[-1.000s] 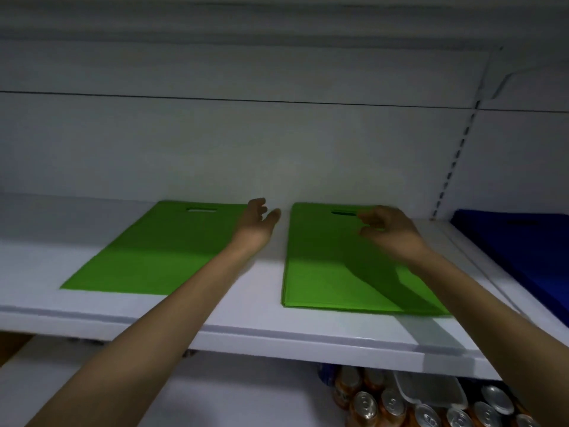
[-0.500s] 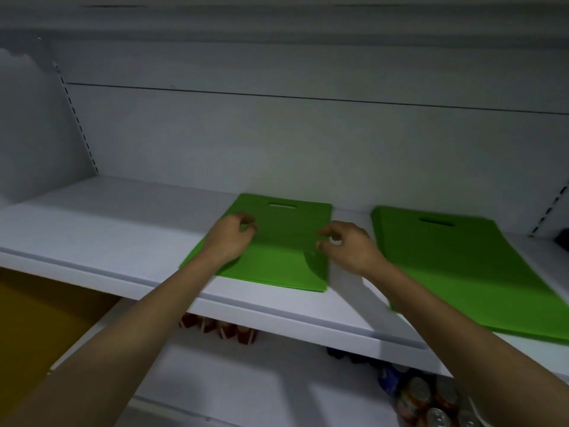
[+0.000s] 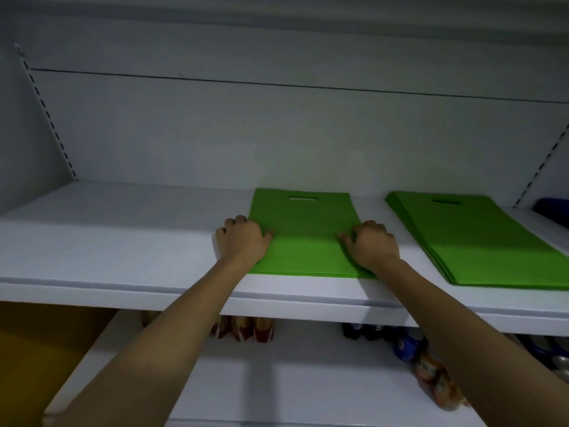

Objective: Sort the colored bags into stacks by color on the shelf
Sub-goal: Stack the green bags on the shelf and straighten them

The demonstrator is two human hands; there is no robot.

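Fingers [image 3: 234, 222] of our left hand [image 3: 243, 241] curl round the left edge of the flat green fabric bag with a cut-out handle [image 3: 303, 238], and our right hand [image 3: 374, 245] pinches its right edge, thumbs on top. We hold it flat on the white shelf [image 3: 123, 235], beside a thicker stack of matching green bags [image 3: 486, 241].

On the shelf [image 3: 123, 241], the middle stack of bags [image 3: 303, 241] lies flat. The left hand [image 3: 243, 241] grips its left edge, the right hand [image 3: 372, 246] its right edge. A second stack [image 3: 480, 241] lies apart to its right, with a further pile [image 3: 551, 208] beyond. Cans [image 3: 431, 368] stand on the lower shelf [image 3: 277, 380].
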